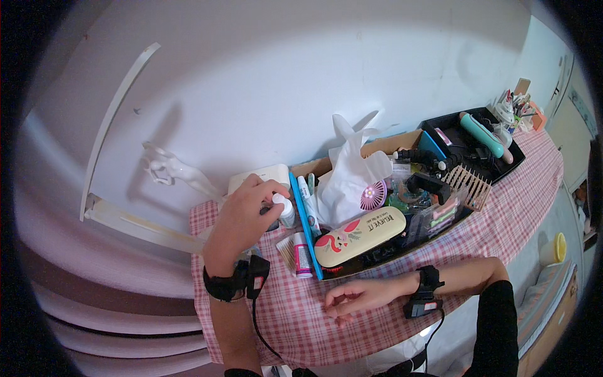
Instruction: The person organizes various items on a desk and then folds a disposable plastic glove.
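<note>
My left hand [252, 214] grips a small white bottle [285, 213] by its cap end, just left of an open box with a blue edge [306, 226]. Below the bottle lie a bundle of cotton swabs [286, 249] and a white and pink tube [303, 257]. Over the checked cloth in front of the box, my right hand [351, 299] is loosely curled, its palm side partly hidden; nothing shows between its fingers. A cream glasses case [360, 235] with a printed design lies at the near edge of the box, beside white tissue [351, 174].
Behind the left hand stands a white box [278, 173] near a white figurine [181, 172]. A black tray [513, 165] holding a turquoise hair styling tool [483, 134] sits farther right. A wooden-toned hairbrush [471, 186] lies between the containers. The wall rises behind; cables hang from both wrist straps.
</note>
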`<state>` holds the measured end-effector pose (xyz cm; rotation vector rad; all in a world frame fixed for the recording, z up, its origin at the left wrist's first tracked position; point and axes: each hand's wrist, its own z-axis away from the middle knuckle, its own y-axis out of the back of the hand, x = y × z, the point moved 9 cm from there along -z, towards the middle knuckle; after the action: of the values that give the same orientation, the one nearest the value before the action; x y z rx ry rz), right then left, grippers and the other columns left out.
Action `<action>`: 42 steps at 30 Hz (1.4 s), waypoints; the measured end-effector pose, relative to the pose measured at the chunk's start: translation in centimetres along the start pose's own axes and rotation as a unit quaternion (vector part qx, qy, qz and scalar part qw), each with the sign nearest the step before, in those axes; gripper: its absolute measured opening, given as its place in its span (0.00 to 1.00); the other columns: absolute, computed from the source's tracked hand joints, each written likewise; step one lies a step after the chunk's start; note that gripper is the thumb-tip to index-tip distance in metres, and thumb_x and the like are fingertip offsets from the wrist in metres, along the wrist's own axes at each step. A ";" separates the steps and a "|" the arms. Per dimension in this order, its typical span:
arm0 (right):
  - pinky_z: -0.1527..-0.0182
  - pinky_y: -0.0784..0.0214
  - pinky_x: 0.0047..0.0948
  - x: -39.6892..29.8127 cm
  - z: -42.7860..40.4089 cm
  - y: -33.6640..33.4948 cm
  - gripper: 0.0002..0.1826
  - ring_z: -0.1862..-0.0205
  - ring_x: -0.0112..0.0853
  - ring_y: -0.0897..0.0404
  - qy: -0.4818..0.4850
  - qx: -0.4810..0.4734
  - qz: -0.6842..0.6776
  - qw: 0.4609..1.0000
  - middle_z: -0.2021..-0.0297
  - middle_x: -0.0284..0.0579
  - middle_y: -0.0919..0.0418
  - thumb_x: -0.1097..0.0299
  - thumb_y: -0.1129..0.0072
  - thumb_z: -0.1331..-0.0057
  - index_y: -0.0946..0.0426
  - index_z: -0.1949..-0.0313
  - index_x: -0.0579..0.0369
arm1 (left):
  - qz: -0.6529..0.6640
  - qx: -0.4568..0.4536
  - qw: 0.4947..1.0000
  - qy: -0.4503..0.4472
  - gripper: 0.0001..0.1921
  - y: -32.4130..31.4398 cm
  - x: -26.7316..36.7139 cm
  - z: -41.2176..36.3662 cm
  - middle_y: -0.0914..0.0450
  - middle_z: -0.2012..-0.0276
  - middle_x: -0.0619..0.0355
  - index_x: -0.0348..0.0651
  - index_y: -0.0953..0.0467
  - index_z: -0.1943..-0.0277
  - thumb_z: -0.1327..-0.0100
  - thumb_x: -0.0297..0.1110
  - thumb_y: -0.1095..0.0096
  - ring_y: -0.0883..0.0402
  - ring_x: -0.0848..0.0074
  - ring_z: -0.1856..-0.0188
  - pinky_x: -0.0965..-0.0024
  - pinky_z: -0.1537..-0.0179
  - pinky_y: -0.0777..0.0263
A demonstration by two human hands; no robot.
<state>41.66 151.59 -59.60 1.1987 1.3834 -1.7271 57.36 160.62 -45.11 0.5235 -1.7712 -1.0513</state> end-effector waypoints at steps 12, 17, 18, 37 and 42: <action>0.66 0.35 0.19 0.3 -0.2 -0.1 0.11 0.67 0.20 0.26 0.000 -0.009 -0.008 1.000 0.69 0.35 0.29 0.64 0.56 0.30 0.33 0.59 0.60 | -0.037 -0.006 0.998 -0.045 0.19 -1.7 -1.5 -0.3 0.22 0.63 0.53 0.40 0.27 0.57 0.55 0.29 0.35 0.21 0.68 0.62 0.67 0.60 0.28; 0.66 0.35 0.19 0.1 0.2 0.1 0.11 0.66 0.20 0.26 -0.002 0.005 -0.028 1.000 0.68 0.35 0.29 0.64 0.55 0.30 0.33 0.59 0.60 | 0.019 -0.013 1.000 0.014 0.19 -0.9 -1.5 -0.5 0.21 0.66 0.51 0.38 0.27 0.57 0.53 0.31 0.33 0.20 0.70 0.65 0.69 0.63 0.27; 0.63 0.34 0.20 0.2 0.1 0.1 0.11 0.68 0.18 0.28 -0.007 0.007 -0.027 1.000 0.71 0.34 0.31 0.64 0.56 0.30 0.32 0.58 0.61 | 0.057 0.042 0.997 0.043 0.19 0.6 -1.5 -0.3 0.20 0.69 0.52 0.37 0.27 0.59 0.53 0.34 0.32 0.20 0.71 0.68 0.70 0.66 0.28; 0.64 0.35 0.19 -0.1 0.3 0.1 0.11 0.70 0.17 0.29 -0.028 0.017 -0.011 0.999 0.75 0.33 0.31 0.64 0.56 0.30 0.33 0.59 0.60 | 0.460 0.208 0.862 0.048 0.14 5.0 2.0 2.4 0.23 0.66 0.56 0.35 0.26 0.56 0.37 0.38 0.45 0.25 0.81 0.64 0.75 0.60 0.29; 0.68 0.38 0.16 -0.2 0.0 -0.2 0.11 0.68 0.16 0.28 -0.015 0.001 -0.002 1.000 0.74 0.32 0.31 0.63 0.56 0.30 0.33 0.58 0.59 | 0.704 0.333 0.623 0.075 0.16 7.4 3.2 6.1 0.30 0.67 0.57 0.36 0.35 0.53 0.29 0.39 0.65 0.26 0.79 0.71 0.82 0.70 0.27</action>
<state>41.58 151.66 -59.31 1.1669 1.3672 -1.7436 51.26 164.73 -38.18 -0.4278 -1.6574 0.7721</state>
